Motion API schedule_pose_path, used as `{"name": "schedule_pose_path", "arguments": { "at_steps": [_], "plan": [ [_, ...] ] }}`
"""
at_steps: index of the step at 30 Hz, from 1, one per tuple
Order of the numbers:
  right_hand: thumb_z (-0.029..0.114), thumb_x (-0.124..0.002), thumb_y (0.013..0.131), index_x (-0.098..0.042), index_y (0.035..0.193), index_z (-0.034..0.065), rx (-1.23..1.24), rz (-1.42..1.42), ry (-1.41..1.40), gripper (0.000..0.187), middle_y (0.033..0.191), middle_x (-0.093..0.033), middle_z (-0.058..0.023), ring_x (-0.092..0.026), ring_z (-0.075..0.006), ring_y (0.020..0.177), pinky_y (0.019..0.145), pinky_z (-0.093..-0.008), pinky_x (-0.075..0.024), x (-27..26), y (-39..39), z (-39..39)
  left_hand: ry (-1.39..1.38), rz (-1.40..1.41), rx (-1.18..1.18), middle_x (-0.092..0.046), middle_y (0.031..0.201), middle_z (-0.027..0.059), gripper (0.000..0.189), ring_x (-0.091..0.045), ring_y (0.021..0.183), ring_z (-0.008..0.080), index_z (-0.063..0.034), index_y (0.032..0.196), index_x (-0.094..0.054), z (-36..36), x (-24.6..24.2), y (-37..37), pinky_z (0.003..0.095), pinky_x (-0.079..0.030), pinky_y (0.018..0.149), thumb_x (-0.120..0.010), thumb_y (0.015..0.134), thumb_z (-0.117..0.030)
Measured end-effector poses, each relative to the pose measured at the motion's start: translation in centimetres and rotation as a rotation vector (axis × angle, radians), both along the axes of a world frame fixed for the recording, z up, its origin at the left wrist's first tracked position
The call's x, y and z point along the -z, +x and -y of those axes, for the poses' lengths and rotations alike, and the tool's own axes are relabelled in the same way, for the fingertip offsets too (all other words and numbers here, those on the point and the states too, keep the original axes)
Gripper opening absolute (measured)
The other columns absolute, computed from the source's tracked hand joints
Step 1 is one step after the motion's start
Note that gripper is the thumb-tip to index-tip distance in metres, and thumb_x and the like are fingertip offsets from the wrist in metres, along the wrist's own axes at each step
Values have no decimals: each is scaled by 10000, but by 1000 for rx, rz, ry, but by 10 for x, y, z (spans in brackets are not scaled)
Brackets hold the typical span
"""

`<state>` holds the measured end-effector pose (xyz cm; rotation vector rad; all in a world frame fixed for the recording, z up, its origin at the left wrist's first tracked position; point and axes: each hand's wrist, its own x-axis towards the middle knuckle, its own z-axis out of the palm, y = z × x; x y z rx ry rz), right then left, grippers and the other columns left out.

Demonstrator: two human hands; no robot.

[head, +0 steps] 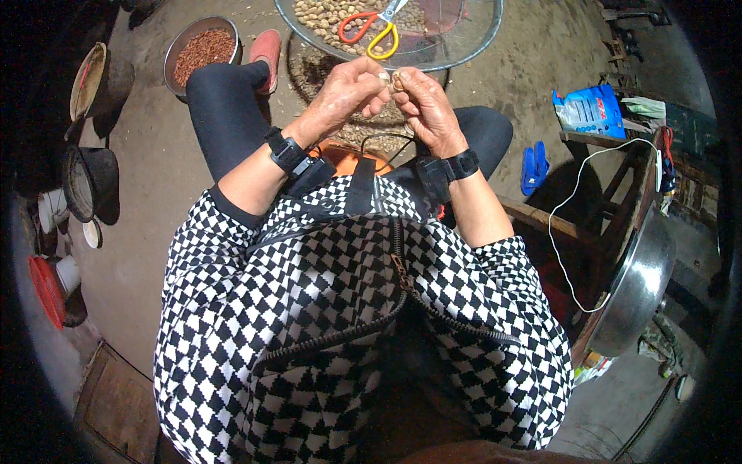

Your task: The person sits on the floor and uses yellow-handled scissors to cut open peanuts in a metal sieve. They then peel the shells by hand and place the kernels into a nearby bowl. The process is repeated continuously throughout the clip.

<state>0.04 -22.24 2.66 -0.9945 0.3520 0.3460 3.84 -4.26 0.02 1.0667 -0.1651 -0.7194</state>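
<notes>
My left hand [356,87] and my right hand [426,104] meet fingertip to fingertip above a pile of peanut shells [371,124] on the floor. Something small and pale, apparently a piece of peanut shell [397,82], is pinched in my right fingertips. Whether my left thumb and finger hold a piece too is too small to tell. Just beyond the hands, a round mesh sieve [487,43] bears unshelled peanuts [319,20]. Scissors with one red and one yellow handle [382,49] lie on it. A metal bowl [168,66] of shelled reddish peanuts [206,52] stands beside my left knee.
Pans [81,182], a white container [53,210] and a red basket [46,293] line the left side. At right are blue slippers [533,168], a wooden stand [539,217] with a blue packet [588,111], a white cable [553,232] and a large metal basin [637,284].
</notes>
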Motion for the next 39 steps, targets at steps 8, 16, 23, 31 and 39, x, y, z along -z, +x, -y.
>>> {"name": "schedule_pose_path", "arguments": {
  "at_steps": [8, 16, 23, 31, 39],
  "plan": [
    [172, -595, 956, -564, 993, 32, -53, -19, 27, 148, 812, -522, 13, -440, -12, 620, 428, -111, -308, -2, 0, 7, 369, 524, -51, -585, 884, -19, 284, -527, 812, 61, -43, 1182, -588, -3, -6, -2, 219, -442, 733, -588, 949, -205],
    [176, -619, 941, -585, 954, 55, -94, -69, -38, 126, 786, -544, 30, -444, -13, 595, 438, -120, -325, -7, -2, 8, 429, 650, -38, -616, 802, -5, 170, -557, 708, 70, -24, 1051, -599, 0, -18, -2, 245, -474, 639, -595, 935, -149],
    [169, -682, 881, -617, 924, 72, -157, 198, -566, 124, 705, -546, 55, -473, -23, 596, 466, -171, -365, -7, -3, 3, 500, 693, -14, -622, 709, 63, 134, -588, 603, 124, -18, 966, -591, -2, -17, 0, 294, -477, 566, -611, 879, -118],
    [130, -674, 857, -601, 859, 57, -149, 273, -797, 103, 694, -531, 54, -441, -16, 567, 469, -182, -344, -10, -2, -4, 586, 736, -115, -607, 704, 121, 176, -601, 649, 190, -11, 925, -579, 5, -14, -7, 349, -474, 610, -581, 885, -183],
    [68, -646, 858, -593, 818, 49, 33, 268, -661, 69, 697, -544, 38, -447, -25, 600, 529, -183, -350, 6, -2, -16, 576, 628, -188, -579, 742, 75, 191, -557, 630, 157, -21, 920, -552, 17, 6, -5, 318, -452, 577, -528, 918, -210]
  ]
}}
